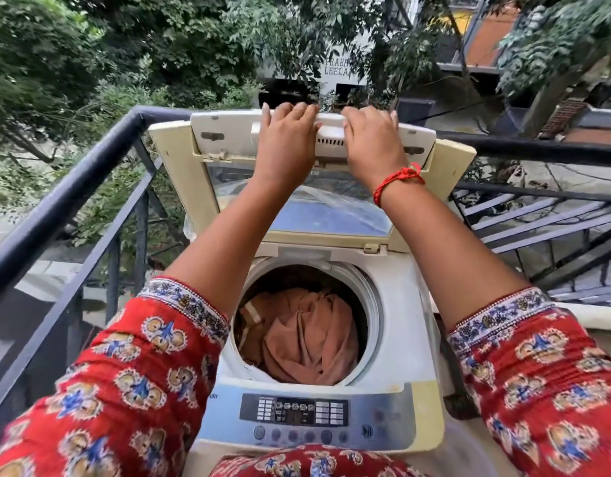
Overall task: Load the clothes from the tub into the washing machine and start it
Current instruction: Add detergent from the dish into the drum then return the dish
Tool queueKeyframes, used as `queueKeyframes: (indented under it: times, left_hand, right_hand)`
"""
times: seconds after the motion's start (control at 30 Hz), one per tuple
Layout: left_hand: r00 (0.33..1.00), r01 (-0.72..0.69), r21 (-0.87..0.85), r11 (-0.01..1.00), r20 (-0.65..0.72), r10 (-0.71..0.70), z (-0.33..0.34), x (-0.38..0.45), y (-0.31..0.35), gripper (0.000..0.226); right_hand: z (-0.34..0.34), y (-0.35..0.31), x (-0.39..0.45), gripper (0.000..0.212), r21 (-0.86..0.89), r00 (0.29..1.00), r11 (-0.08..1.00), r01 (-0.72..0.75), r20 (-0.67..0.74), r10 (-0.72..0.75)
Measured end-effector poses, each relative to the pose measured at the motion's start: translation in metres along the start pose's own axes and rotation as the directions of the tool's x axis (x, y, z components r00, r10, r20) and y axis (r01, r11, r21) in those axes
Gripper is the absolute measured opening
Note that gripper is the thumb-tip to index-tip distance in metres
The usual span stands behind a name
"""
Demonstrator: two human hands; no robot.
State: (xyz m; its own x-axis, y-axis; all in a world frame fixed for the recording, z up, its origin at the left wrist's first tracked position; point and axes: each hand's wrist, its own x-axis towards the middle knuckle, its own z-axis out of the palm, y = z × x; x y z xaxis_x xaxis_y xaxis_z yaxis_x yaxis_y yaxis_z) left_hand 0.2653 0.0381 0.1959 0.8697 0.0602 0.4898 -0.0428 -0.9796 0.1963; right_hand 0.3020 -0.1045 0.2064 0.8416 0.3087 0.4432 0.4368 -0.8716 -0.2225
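A white and cream top-loading washing machine (400, 339) stands in front of me with its folding lid (228, 139) raised upright. Brown and peach clothes (304, 335) lie bunched inside the round drum. My left hand (287, 139) and my right hand (373, 142) both reach up to the lid's top edge, with their fingers curled over it on either side of the handle (330, 130). The control panel (293, 411) with its display and round buttons faces me at the near edge. No tub is in view.
A dark metal balcony railing (73, 187) runs along the left and behind the machine. Metal stairs (538, 218) descend at the right. Trees and buildings fill the background. Clear plastic sheeting (335, 197) shows through the lid's window.
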Motion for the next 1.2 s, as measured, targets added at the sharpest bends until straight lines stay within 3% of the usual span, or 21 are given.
queueKeyframes:
  times: [0.1, 0.33, 0.57, 1.2]
  left_hand:
    - [1.0, 0.025, -0.017, 1.0, 0.005, -0.025, -0.009, -0.008, 0.005, 0.04]
    - [0.995, 0.02, -0.09, 0.996, -0.092, -0.028, -0.027, -0.041, 0.007, 0.027]
    - [0.996, -0.003, -0.165, 0.986, -0.09, -0.012, -0.041, -0.075, 0.008, 0.024]
    - [0.996, -0.011, -0.245, 0.969, -0.086, -0.01, -0.046, -0.159, 0.015, 0.02]
  right_hand:
    - [-0.011, -0.002, -0.003, 0.031, 0.021, 0.999, 0.999, 0.03, -0.017, -0.03]
    - [-0.046, 0.009, -0.024, 0.031, 0.129, 0.978, 0.976, 0.175, 0.089, -0.187]
    - [-0.052, 0.011, -0.053, 0.034, 0.193, 0.979, 0.974, 0.119, 0.138, -0.147]
    - [-0.047, 0.001, -0.147, 0.029, 0.343, 0.987, 0.932, 0.118, 0.06, -0.148]
